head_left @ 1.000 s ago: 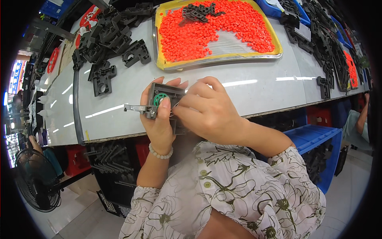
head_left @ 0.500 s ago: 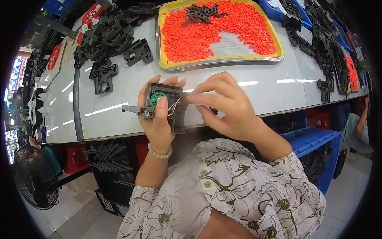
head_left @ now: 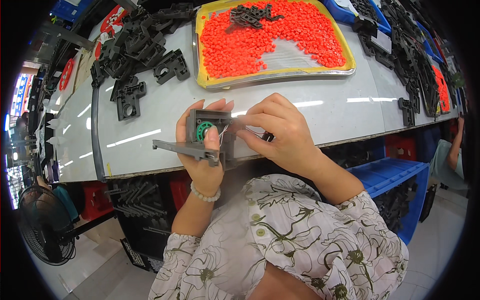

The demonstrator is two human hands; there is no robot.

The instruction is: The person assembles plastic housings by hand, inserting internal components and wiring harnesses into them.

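Note:
My left hand [head_left: 200, 165] is closed round a dark grey plastic housing [head_left: 216, 118], its thumb beside a round green part [head_left: 203, 130] seated inside. Below the green part, a long grey plastic arm [head_left: 181, 148] juts out to the left across my palm. Thin pale wires [head_left: 224, 131] run from inside the housing to its right edge. There my right hand [head_left: 280, 127] pinches the wires between thumb and fingers. A small dark piece [head_left: 268, 136] shows at the wires' end, partly behind my right hand.
A yellow-rimmed tray [head_left: 202, 75] of small red pieces stands beyond my hands, with dark parts on top. Grey housings [head_left: 131, 100] are heaped at the left. More dark parts [head_left: 407, 111] lie at the right. Below the table edge stands a blue crate [head_left: 395, 175]; a fan [head_left: 46, 225] is at lower left.
The housing has tilted in my left hand and moved slightly down, and the grey arm now shows longer across its front. My right hand stays at the wires.

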